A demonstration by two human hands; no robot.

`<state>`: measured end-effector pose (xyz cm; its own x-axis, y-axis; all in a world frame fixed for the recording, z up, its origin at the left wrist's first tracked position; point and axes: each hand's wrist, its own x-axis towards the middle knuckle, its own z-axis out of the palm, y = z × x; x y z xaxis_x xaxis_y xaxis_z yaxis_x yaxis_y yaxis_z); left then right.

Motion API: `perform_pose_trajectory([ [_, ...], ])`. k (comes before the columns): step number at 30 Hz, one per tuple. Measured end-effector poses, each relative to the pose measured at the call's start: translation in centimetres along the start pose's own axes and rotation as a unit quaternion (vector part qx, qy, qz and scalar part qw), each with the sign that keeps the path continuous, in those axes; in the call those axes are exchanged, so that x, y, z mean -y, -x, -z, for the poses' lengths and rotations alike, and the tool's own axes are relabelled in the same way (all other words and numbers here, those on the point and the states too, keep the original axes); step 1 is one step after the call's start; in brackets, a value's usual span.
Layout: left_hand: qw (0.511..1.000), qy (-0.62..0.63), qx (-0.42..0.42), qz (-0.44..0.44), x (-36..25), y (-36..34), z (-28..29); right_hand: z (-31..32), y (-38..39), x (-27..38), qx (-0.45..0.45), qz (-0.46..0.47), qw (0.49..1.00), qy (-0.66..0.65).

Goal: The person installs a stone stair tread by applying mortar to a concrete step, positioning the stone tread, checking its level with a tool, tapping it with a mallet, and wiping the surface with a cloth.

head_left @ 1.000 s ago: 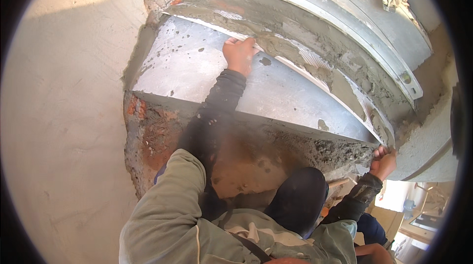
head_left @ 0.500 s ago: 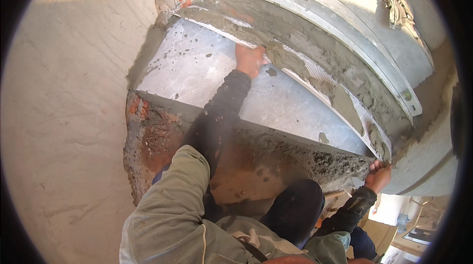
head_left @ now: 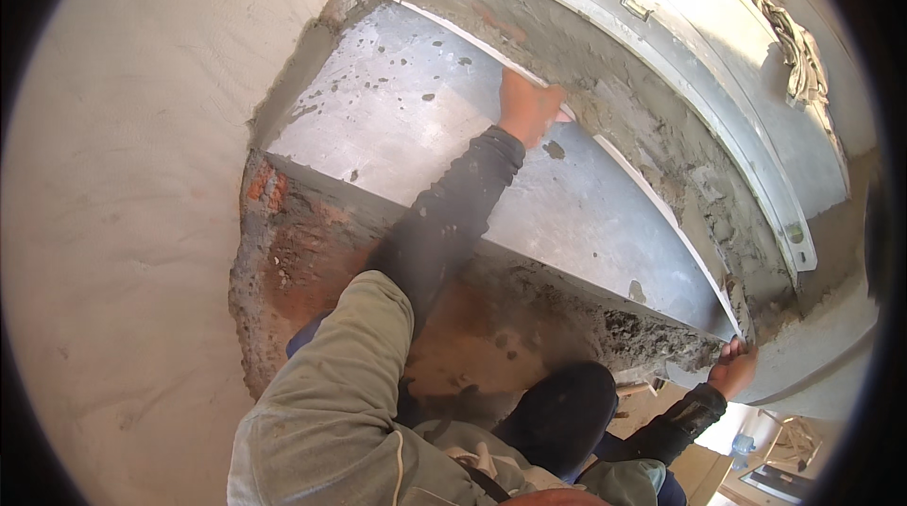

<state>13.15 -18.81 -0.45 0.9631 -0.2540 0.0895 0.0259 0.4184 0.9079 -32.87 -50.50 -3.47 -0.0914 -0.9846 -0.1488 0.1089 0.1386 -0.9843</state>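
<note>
A long, thin white strip, like a tile riser (head_left: 472,39), stands on edge along the back of a grey, marble-look step slab (head_left: 586,213). Around the strip's top edge, near its middle, the fingers of my left hand (head_left: 532,107) are closed. My right hand (head_left: 733,369) pinches the strip's far right end, low by the slab's corner. Wet grey mortar (head_left: 624,119) coats the step face behind the strip; the strip's back is hidden from here. Dark mortar spots dot the slab.
A metal level (head_left: 786,218) with a bubble vial lies along the edge of the upper step. A crumpled rag (head_left: 803,62) rests further up. At left stands a rough plastered wall (head_left: 142,204). Broken brick and mortar (head_left: 302,241) show below the slab. My knee (head_left: 567,411) is close in front.
The strip has tipped up and back toward the mortared face, so its ridged, mortar-covered back no longer shows. Both hands stay on it. The view has shifted slightly.
</note>
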Motion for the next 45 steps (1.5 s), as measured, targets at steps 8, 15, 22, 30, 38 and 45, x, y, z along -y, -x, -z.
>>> perform_pose_trajectory([
  [8,0.998,-0.039,0.027,-0.039,-1.6,-3.7,-0.6,-1.8,-3.3,1.9,0.09,-0.019,0.996,-0.017],
  [15,0.987,-0.136,0.03,0.081,-4.6,-5.0,-4.4,-3.8,-3.0,5.2,0.146,0.013,0.989,-0.008],
  [22,0.985,-0.169,-0.006,-0.021,-0.5,-8.4,-3.3,-6.8,1.5,2.4,0.11,0.174,0.959,0.193],
  [30,0.992,-0.124,0.011,-0.037,2.9,-14.5,-0.1,-8.5,-1.5,1.8,-0.011,0.31,0.867,0.389],
  [38,0.986,-0.161,-0.021,-0.03,0.5,-11.1,-3.2,-6.8,-2.1,0.0,-0.145,0.363,0.9,0.193],
  [45,0.978,-0.208,-0.015,-0.022,0.1,-10.8,-3.0,-7.5,-1.3,-1.3,-0.179,0.39,0.875,0.223],
])
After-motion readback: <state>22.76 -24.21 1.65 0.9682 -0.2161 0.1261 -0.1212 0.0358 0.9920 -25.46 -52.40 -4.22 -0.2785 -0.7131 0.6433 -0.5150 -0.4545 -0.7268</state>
